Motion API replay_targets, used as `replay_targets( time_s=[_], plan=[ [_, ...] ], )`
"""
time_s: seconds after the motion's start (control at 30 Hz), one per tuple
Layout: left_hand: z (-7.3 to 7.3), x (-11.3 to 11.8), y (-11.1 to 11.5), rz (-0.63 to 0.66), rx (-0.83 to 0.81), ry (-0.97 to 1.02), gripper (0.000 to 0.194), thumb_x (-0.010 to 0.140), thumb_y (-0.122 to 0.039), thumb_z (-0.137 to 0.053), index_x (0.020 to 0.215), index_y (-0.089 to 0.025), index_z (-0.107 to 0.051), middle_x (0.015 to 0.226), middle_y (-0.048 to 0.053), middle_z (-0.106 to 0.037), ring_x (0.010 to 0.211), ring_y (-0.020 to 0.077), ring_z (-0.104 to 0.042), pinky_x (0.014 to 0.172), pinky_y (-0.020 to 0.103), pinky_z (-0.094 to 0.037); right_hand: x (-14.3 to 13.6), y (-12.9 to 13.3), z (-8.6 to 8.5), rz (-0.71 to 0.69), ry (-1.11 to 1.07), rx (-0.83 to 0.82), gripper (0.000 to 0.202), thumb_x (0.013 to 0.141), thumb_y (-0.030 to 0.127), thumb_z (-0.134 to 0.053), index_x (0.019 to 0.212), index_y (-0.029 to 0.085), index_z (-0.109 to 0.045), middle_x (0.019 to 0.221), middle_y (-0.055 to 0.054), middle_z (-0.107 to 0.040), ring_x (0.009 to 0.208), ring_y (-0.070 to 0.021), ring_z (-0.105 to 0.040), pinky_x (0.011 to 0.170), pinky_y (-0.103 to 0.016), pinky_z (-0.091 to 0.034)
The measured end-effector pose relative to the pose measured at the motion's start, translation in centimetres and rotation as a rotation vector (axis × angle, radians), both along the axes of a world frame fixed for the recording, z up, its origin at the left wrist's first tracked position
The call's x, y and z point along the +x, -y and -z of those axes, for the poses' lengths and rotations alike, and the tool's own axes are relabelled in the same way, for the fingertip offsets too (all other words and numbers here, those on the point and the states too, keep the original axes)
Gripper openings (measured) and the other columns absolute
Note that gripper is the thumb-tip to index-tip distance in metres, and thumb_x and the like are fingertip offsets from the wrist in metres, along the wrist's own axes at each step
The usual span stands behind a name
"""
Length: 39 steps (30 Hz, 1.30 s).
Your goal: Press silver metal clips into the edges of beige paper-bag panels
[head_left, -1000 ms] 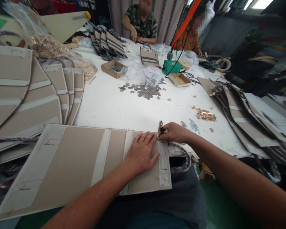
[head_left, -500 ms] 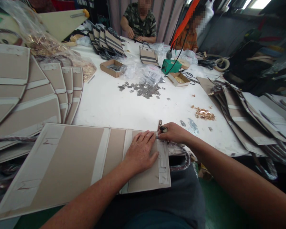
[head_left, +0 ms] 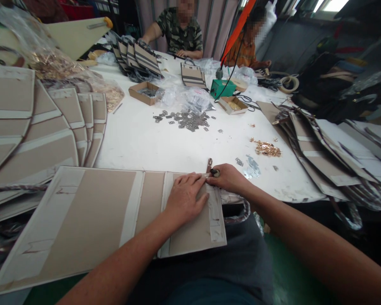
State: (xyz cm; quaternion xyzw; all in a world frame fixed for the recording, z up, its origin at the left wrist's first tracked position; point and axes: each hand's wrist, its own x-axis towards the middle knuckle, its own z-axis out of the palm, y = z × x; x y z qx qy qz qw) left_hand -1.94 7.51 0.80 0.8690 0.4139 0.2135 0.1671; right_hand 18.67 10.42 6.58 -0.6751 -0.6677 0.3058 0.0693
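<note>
A long beige panel (head_left: 98,207) with white strips lies along the table's near edge and over the lap. My left hand (head_left: 186,197) rests flat on its right part, fingers spread. At the panel's top right edge, my right hand (head_left: 224,178) is closed on a small dark-tipped tool (head_left: 214,172), mostly hidden in the fingers. Just above it, a brown tab with a metal piece (head_left: 210,163) sticks out past the edge. A plastic-wrapped handle (head_left: 243,214) shows to the right of the panel.
Stacked panels lie left (head_left: 51,127) and right (head_left: 320,148). On the white table (head_left: 133,144) are grey metal plates (head_left: 190,120), gold fasteners (head_left: 266,148), small boxes (head_left: 142,92) and a green device (head_left: 222,88). Two people sit across.
The camera view has shifted slightly. Both my hands keep nearly the same place on the panel. Across the table, one person's arm has moved out towards the stacked bags.
</note>
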Motion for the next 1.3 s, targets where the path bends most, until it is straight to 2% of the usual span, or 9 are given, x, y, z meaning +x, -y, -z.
replay_targets(
  time_s=[0.1, 0.17, 0.37, 0.57, 0.7, 0.9, 1.03, 1.23, 1.3],
  plan=[
    [0.0, 0.9, -1.1, -0.06, 0.011, 0.043, 0.024, 0.103, -0.038, -0.06, 0.118, -0.025, -0.073, 0.124, 0.006, -0.072, 0.118, 0.0264, -0.061, 0.102, 0.047, -0.044, 0.4, -0.4, 0.2, 0.028, -0.126, -0.053, 0.011, 0.076, 0.029, -0.075, 0.072, 0.02, -0.071, 0.066, 0.001, -0.067, 0.07, -0.0181, -0.063, 0.061, -0.026, -0.04],
    [0.0, 1.4, -1.8, -0.083, 0.029, 0.047, 0.02, 0.103, -0.039, -0.061, 0.105, -0.026, -0.076, 0.11, 0.005, -0.073, 0.109, 0.0259, -0.061, 0.094, 0.045, -0.044, 0.9, -0.7, 0.4, 0.047, -0.204, -0.098, 0.011, 0.075, 0.029, -0.074, 0.073, 0.019, -0.071, 0.063, 0.002, -0.065, 0.065, -0.0163, -0.06, 0.058, -0.025, -0.041],
    [0.3, 1.7, -2.3, -0.098, 0.069, 0.077, 0.012, 0.099, -0.035, -0.069, 0.097, -0.026, -0.077, 0.105, 0.003, -0.072, 0.106, 0.0249, -0.06, 0.09, 0.044, -0.042, 2.9, -0.6, 1.2, 0.126, -0.49, -0.207, 0.017, 0.071, 0.027, -0.073, 0.084, 0.016, -0.077, 0.062, 0.002, -0.066, 0.06, -0.0145, -0.059, 0.054, -0.023, -0.046],
    [0.6, 1.7, -2.6, -0.095, 0.058, 0.123, 0.005, 0.095, -0.031, -0.075, 0.098, -0.029, -0.079, 0.106, 0.002, -0.072, 0.105, 0.0249, -0.061, 0.089, 0.043, -0.042, 3.0, -0.1, 1.1, 0.079, -0.407, -0.114, 0.015, 0.073, 0.028, -0.071, 0.081, 0.017, -0.078, 0.064, 0.002, -0.07, 0.062, -0.0149, -0.062, 0.057, -0.024, -0.046],
    [0.7, 1.7, -2.7, -0.074, 0.068, 0.138, 0.018, 0.098, -0.031, -0.072, 0.114, -0.036, -0.079, 0.109, 0.001, -0.073, 0.105, 0.0245, -0.061, 0.088, 0.042, -0.042, 2.8, -0.2, 1.0, 0.091, -0.389, -0.134, 0.015, 0.072, 0.028, -0.07, 0.079, 0.017, -0.077, 0.063, 0.002, -0.069, 0.061, -0.0149, -0.061, 0.056, -0.024, -0.045],
    [0.8, 1.8, -2.7, -0.058, 0.075, 0.138, 0.011, 0.099, -0.031, -0.071, 0.102, -0.033, -0.081, 0.113, 0.001, -0.074, 0.107, 0.0246, -0.061, 0.087, 0.043, -0.042, 2.9, -0.3, 0.8, 0.079, -0.391, -0.173, 0.013, 0.071, 0.028, -0.069, 0.076, 0.017, -0.075, 0.062, 0.003, -0.068, 0.059, -0.0146, -0.06, 0.055, -0.024, -0.044],
    [0.6, 1.8, -2.7, -0.054, 0.062, 0.131, 0.01, 0.097, -0.029, -0.072, 0.101, -0.032, -0.081, 0.114, 0.001, -0.074, 0.109, 0.0252, -0.061, 0.088, 0.043, -0.043, 2.6, -0.1, 0.6, 0.057, -0.306, -0.155, 0.012, 0.072, 0.026, -0.068, 0.076, 0.018, -0.075, 0.062, 0.002, -0.068, 0.06, -0.0153, -0.06, 0.054, -0.025, -0.042],
    [0.4, 1.8, -2.6, -0.049, 0.05, 0.107, 0.008, 0.096, -0.03, -0.073, 0.101, -0.03, -0.079, 0.116, 0.002, -0.073, 0.111, 0.0259, -0.061, 0.091, 0.045, -0.044, 2.1, 0.0, 1.5, -0.007, -0.131, 0.058, 0.015, 0.074, 0.018, -0.069, 0.088, 0.02, -0.074, 0.079, 0.002, -0.073, 0.074, -0.0159, -0.064, 0.067, -0.025, -0.044],
    [0.3, 1.7, -2.5, -0.033, 0.044, 0.087, 0.015, 0.092, -0.034, -0.077, 0.106, -0.029, -0.078, 0.119, 0.003, -0.071, 0.113, 0.0269, -0.061, 0.094, 0.047, -0.044, 2.0, 0.2, 1.6, -0.02, -0.1, 0.085, 0.014, 0.076, 0.016, -0.069, 0.089, 0.021, -0.072, 0.081, 0.001, -0.073, 0.076, -0.0161, -0.064, 0.069, -0.025, -0.044]
  ],
)
